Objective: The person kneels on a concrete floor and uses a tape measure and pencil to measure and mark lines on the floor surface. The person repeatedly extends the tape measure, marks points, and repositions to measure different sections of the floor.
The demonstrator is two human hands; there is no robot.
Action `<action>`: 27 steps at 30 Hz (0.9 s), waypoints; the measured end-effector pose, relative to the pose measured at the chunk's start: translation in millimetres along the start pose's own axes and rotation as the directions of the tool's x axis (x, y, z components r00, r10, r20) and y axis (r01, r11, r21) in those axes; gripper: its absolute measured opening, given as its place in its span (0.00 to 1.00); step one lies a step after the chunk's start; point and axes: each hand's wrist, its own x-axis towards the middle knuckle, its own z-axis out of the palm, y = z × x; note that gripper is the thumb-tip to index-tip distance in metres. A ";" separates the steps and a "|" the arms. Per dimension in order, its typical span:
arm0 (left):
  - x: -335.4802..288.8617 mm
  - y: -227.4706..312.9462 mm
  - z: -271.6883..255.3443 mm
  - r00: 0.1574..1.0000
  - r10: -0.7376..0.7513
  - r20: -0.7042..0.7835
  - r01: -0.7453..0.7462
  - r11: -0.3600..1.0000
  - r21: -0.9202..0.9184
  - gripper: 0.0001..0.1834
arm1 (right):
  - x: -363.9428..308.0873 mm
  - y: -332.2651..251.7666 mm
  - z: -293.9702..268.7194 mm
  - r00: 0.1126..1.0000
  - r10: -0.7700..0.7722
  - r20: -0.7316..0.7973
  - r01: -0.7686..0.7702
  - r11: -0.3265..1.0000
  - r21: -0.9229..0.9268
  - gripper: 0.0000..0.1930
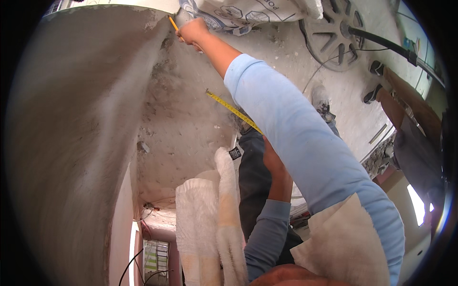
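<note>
My right arm, in a light blue sleeve, stretches up and to the left. My right hand (193, 32) is closed around a yellow pencil (173, 22), its upper end against the edge of the grey plastered wall (95, 86). My left hand (273, 155) is low in the middle, partly covered by the right sleeve. From it a yellow tape measure (234, 111) runs out toward the upper left; its case is hidden. The left fingers seem wrapped around it, though they only partly show.
A printed white sack (243, 12) lies at the top. Right of it stands a dark slotted wheel-shaped base (331, 35) with a black pole. Another person's legs (400, 95) are at the right. A pale towel (198, 224) hangs in front of me. Rubble (379, 157) lies at the right.
</note>
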 end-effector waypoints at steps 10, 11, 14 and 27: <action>-24.9 4.9 -26.6 0.951 0.291 0.101 -0.308 0.894 0.326 0.22 | -227.3 130.1 -82.9 0.965 -0.071 0.252 0.229 0.695 -0.681 0.16; -42.0 -2.2 -34.2 0.956 0.271 0.115 -0.293 0.859 0.420 0.21 | -281.8 159.4 -105.4 0.965 -0.075 0.250 0.231 0.690 -0.686 0.16; -95.2 -1.0 -61.7 0.936 0.223 0.271 -0.347 0.709 0.614 0.22 | -436.8 230.6 -167.1 0.976 0.212 0.052 -0.148 0.820 -0.552 0.13; -163.4 199.6 -106.9 0.575 -0.336 0.746 -0.251 -0.940 -0.230 0.18 | -867.7 384.8 -301.8 0.733 0.627 -0.263 -0.411 0.717 0.563 0.06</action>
